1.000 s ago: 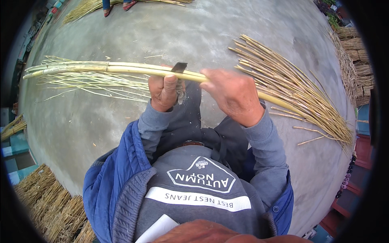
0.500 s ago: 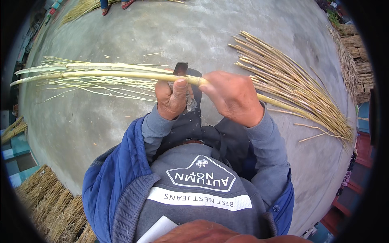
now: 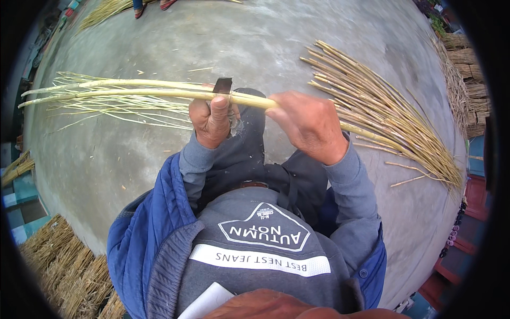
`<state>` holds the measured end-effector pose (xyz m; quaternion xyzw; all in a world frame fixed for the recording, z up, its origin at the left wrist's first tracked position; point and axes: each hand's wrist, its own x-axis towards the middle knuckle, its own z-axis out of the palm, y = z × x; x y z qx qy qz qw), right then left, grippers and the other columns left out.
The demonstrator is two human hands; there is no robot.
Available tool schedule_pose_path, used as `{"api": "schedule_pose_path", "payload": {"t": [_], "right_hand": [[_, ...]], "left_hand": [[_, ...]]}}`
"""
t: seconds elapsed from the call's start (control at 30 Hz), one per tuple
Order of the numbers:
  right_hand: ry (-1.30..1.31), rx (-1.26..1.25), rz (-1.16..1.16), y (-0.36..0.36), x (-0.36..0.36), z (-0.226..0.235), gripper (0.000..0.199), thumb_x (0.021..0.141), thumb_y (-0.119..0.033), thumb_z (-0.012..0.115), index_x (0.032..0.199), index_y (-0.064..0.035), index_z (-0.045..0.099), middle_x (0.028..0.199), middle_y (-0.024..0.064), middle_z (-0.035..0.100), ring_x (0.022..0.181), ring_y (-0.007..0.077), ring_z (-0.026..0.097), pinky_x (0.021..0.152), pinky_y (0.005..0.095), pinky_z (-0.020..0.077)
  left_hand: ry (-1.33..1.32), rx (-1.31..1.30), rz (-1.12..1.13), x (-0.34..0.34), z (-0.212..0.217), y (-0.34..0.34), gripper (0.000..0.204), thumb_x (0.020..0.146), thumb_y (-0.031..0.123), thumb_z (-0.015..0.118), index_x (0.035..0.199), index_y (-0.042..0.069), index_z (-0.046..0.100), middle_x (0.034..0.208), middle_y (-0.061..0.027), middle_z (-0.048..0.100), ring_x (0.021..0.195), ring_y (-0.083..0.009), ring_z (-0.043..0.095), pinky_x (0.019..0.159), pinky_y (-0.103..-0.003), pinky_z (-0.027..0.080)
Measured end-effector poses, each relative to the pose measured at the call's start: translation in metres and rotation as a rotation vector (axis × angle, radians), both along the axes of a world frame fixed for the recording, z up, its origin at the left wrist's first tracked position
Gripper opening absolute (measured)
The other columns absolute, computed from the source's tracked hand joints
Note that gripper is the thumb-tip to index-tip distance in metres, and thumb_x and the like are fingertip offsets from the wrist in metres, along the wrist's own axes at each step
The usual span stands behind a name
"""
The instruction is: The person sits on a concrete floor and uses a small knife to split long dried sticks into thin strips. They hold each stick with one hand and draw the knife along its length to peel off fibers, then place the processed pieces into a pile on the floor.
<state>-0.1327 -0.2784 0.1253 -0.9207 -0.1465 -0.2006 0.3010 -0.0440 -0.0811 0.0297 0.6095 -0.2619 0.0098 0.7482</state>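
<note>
A long yellow-green cane stalk (image 3: 254,101) lies crosswise in front of me. My right hand (image 3: 312,126) is closed around it, with more of the stalk running out to the right behind the hand. My left hand (image 3: 211,119) is closed on a knife; its dark, broad blade (image 3: 222,85) stands up across the stalk, and greyish wrapping shows below the fingers. From the blade leftward, the stalk is parted into two long strips, an upper strip (image 3: 127,82) and a lower strip (image 3: 122,93). The handle is mostly hidden by my fingers.
Thin pale green strips (image 3: 133,114) lie on the concrete floor (image 3: 133,165) to the left. A fanned heap of brown-yellow canes (image 3: 382,111) lies at right. Dry bundles stand at lower left (image 3: 69,266) and far right. Another person's feet (image 3: 139,10) show at the top.
My left hand and the knife have shifted a little to the left, away from my right hand. My right hand stays about where it was, still gripping the stalk.
</note>
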Motion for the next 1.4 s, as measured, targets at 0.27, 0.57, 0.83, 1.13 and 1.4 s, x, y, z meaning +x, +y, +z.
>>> {"api": "schedule_pose_path", "payload": {"t": [0.27, 0.57, 0.83, 1.13, 1.4], "right_hand": [[-0.039, 0.014, -0.03, -0.003, 0.007, 0.003, 0.022, 0.095, -0.02, 0.076, 0.111, -0.0053, 0.071, 0.091, 0.0138, 0.073, 0.075, 0.0337, 0.07, 0.061, 0.0408, 0.0529], [-0.034, 0.071, -0.022, 0.004, 0.01, -0.001, 0.02, 0.094, -0.014, 0.076, 0.109, -0.0012, 0.073, 0.091, 0.0177, 0.073, 0.076, 0.0361, 0.071, 0.064, 0.0406, 0.0552], [-0.055, 0.061, 0.013, 0.006, 0.015, -0.008, 0.019, 0.093, -0.012, 0.076, 0.11, -0.0033, 0.071, 0.089, 0.0161, 0.071, 0.073, 0.0359, 0.069, 0.061, 0.0422, 0.052], [-0.059, 0.056, -0.003, 0.004, 0.007, -0.013, 0.016, 0.096, -0.02, 0.074, 0.099, -0.0067, 0.065, 0.083, 0.012, 0.066, 0.07, 0.0358, 0.066, 0.057, 0.0441, 0.0484], [-0.001, 0.113, 0.046, 0.015, 0.004, -0.019, 0.016, 0.098, -0.02, 0.072, 0.099, -0.0067, 0.063, 0.082, 0.0126, 0.064, 0.07, 0.0362, 0.066, 0.057, 0.0447, 0.0482]], "left_hand": [[-0.073, -0.05, 0.145, 0.016, 0.034, 0.006, 0.058, 0.109, 0.056, 0.051, 0.098, -0.001, 0.06, 0.066, -0.0074, 0.059, 0.057, -0.0147, 0.059, 0.054, -0.028, 0.049], [-0.136, 0.035, 0.073, 0.016, 0.022, 0.003, 0.053, 0.108, 0.05, 0.059, 0.089, 0.0, 0.06, 0.072, -0.0076, 0.062, 0.06, -0.014, 0.06, 0.056, -0.028, 0.05], [-0.226, 0.078, 0.037, 0.018, 0.015, 0.004, 0.046, 0.108, 0.044, 0.062, 0.104, -0.002, 0.059, 0.08, -0.0103, 0.064, 0.06, -0.0156, 0.06, 0.056, -0.029, 0.05], [-0.094, -0.013, -0.041, 0.005, 0.002, 0.002, 0.053, 0.108, 0.053, 0.056, 0.102, 0.0, 0.056, 0.076, -0.0094, 0.062, 0.06, -0.0152, 0.06, 0.054, -0.027, 0.049], [-0.242, 0.003, 0.003, -0.005, -0.023, -0.008, 0.057, 0.106, 0.053, 0.062, 0.098, -0.003, 0.061, 0.079, -0.0075, 0.063, 0.066, -0.0149, 0.059, 0.059, -0.031, 0.048]]}}
